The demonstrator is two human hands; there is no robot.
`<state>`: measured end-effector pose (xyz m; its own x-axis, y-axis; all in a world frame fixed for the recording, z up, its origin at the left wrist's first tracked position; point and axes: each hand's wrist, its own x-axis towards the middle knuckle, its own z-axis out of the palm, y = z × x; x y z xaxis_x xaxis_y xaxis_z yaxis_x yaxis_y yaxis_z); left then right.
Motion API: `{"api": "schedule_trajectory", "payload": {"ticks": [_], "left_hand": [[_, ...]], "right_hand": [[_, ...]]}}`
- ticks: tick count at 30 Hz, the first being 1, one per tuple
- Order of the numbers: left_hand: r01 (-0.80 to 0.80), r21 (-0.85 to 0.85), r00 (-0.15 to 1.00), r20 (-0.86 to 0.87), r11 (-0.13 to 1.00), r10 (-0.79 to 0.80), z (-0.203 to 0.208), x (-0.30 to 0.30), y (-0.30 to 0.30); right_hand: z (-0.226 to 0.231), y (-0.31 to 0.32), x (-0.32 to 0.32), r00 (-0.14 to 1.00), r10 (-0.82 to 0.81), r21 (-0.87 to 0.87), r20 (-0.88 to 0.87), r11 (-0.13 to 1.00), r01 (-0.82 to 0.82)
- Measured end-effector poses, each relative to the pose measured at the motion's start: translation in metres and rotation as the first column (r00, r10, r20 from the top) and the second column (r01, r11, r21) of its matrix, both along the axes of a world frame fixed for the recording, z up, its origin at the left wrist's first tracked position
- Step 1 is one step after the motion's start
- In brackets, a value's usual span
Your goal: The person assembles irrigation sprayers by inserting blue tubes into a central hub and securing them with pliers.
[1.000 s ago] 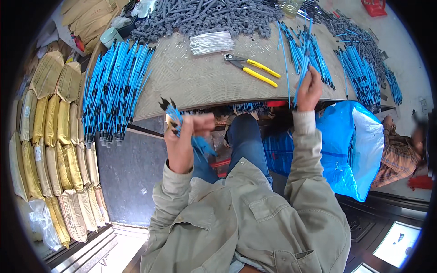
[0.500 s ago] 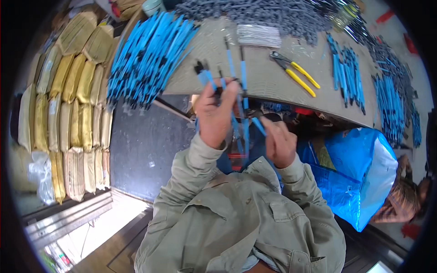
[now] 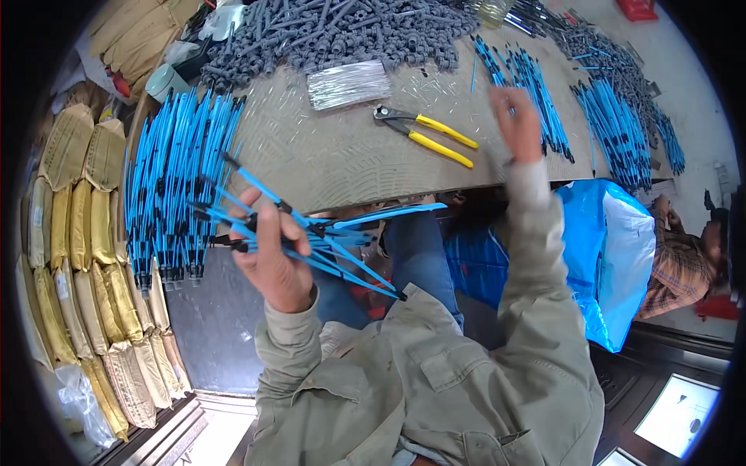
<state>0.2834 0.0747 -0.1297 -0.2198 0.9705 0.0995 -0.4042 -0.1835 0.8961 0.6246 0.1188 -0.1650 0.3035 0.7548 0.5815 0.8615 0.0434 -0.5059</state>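
My left hand point(image 3: 276, 252) is closed around a loose bundle of thin blue tubes with black fittings point(image 3: 342, 247), fanned out above my lap at the table's front edge. My right hand point(image 3: 517, 124) reaches out over the table, right beside a group of similar blue tubes point(image 3: 548, 109). Motion smears its fingers, so I cannot make out whether they grip anything. Pliers with yellow handles point(image 3: 441, 149) lie left of that hand, jaws toward the left. Behind the pliers rests a flat bundle of silvery wires or pins point(image 3: 348, 84).
Many blue tubes point(image 3: 183, 171) are stacked at the table's left end, and another pile point(image 3: 618, 128) sits far right. Grey plastic fittings point(image 3: 342, 35) are heaped at the back. A blue sack point(image 3: 606, 256) stands at right near another person point(image 3: 684, 260). Wrapped packages point(image 3: 70, 256) line the left.
My right hand has left the tubes in front of me and moved out to the right over the table. My left hand has shifted left and lower with its tubes. The view has turned.
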Motion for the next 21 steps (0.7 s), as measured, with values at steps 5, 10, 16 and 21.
{"api": "schedule_trajectory", "payload": {"ticks": [5,10,16,21], "left_hand": [[0.16,0.179,0.931,0.3,0.971,-0.209,0.008,-0.028,-0.013],[0.437,0.357,0.8,0.265,0.826,-0.538,0.007,-0.059,-0.044],[0.53,-0.01,0.846,0.077,0.848,-0.527,0.012,-0.046,-0.068],[0.434,-0.021,0.901,0.006,0.901,-0.434,0.008,-0.026,-0.062]], "right_hand": [[-0.002,0.048,0.083,0.837,-0.326,-0.226,0.44,0.862,0.454],[0.009,0.028,0.082,0.928,-0.298,-0.159,0.222,0.929,0.336],[0.057,-0.059,-0.009,0.987,-0.143,0.399,-0.072,0.903,0.16],[0.057,-0.152,-0.104,0.909,0.248,0.58,-0.336,0.815,-0.008]]}}
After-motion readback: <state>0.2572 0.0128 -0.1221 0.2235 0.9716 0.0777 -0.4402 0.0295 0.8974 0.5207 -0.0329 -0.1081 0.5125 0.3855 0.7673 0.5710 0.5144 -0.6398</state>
